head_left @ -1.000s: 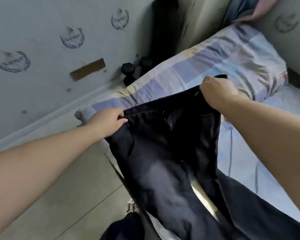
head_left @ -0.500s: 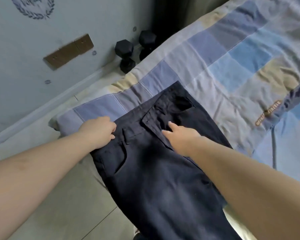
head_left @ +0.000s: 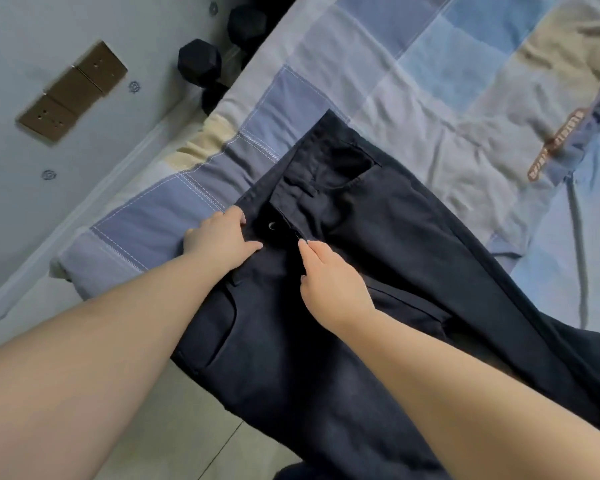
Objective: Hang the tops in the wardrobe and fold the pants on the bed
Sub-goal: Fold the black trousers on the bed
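Observation:
Dark navy pants (head_left: 388,271) lie front-up across the corner of the bed (head_left: 413,84), waistband toward the far left, legs trailing off the near edge. The fly is open and a metal button shows. My left hand (head_left: 219,237) grips the waistband just left of the fly, thumb on top of the cloth. Just right of the fly, my right hand (head_left: 329,275) rests on the pants with its fingertips at the zipper edge. No tops or wardrobe are in view.
The bed wears a blue, grey and beige patchwork cover. Black hex dumbbells (head_left: 201,62) stand on the floor between the bed's corner and the wall. A brass socket plate (head_left: 73,91) is on the wall at left. Pale floor tiles (head_left: 174,441) lie below the bed edge.
The pants went from held up in the air to laid flat on the bed. My left hand slid along the waistband to the fly and my right hand drew in beside it.

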Available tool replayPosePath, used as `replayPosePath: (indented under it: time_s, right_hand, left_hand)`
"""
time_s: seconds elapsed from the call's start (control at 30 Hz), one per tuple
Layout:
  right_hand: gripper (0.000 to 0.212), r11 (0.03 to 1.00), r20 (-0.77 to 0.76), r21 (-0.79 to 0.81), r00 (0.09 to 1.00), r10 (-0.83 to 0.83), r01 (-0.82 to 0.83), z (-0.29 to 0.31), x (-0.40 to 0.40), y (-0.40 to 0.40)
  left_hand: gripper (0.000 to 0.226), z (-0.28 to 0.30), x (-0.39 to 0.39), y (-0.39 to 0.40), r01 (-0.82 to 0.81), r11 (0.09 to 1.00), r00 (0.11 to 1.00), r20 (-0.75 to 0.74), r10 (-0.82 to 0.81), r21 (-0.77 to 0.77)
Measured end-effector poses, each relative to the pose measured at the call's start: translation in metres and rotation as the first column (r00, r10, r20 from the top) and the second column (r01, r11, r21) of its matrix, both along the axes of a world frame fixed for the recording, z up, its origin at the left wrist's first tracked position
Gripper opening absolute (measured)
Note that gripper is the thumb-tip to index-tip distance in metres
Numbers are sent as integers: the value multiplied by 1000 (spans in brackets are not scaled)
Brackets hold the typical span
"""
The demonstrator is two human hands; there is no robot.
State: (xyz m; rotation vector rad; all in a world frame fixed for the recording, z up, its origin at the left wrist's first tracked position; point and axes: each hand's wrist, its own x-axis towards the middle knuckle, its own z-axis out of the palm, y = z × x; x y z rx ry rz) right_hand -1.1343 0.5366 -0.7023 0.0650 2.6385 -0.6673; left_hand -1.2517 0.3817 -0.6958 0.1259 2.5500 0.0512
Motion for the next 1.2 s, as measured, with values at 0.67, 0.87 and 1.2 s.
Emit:
replayPosePath:
  time_s: [0.67, 0.87, 1.2]
  right_hand:
    - [53, 850, 41, -146, 861, -507, 507, 31, 198, 162]
    - [54, 754, 88, -82, 758, -646, 652, 29, 328, 252]
    - [53, 552, 77, 169, 547, -834, 817, 3, 563, 389]
  left_hand:
    - [12, 34, 151, 203, 316, 824, 940, -40, -338, 469]
    - [12, 25, 261, 302, 419, 790, 825, 176, -537, 449]
    - [19, -10, 452, 457, 627, 617, 598, 213, -772, 475]
